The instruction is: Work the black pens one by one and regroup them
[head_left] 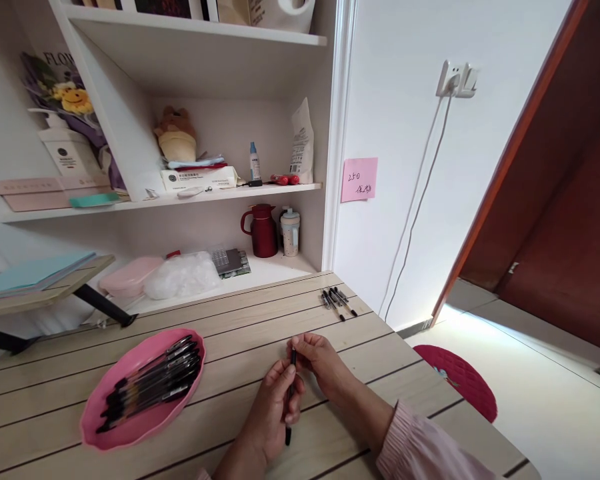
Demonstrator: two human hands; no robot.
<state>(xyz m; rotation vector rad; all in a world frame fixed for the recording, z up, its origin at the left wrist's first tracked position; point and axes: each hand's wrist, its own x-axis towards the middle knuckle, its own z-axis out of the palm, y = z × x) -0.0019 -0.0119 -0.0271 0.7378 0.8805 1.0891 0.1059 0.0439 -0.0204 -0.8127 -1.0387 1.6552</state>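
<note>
A black pen (288,435) stands nearly upright between my hands, over the middle of the table. My left hand (269,408) is closed around its barrel, with the dark lower end sticking out below the fingers. At the pen's top end, my right hand (324,363) is closed, thumb and fingers pinched on or against the tip; the fingers hide that part. To the left lies a pink oval tray (94,415) with a wavy rim, holding several black pens (155,381). Several more pens (337,302) lie loose near the table's far right corner.
The slatted wooden table (240,327) meets white shelves at the back. A red jug (264,232) and a pale cup (291,233) stand on the lowest shelf near a white plastic bag (183,277). A small raised stand (87,273) carries blue paper at left.
</note>
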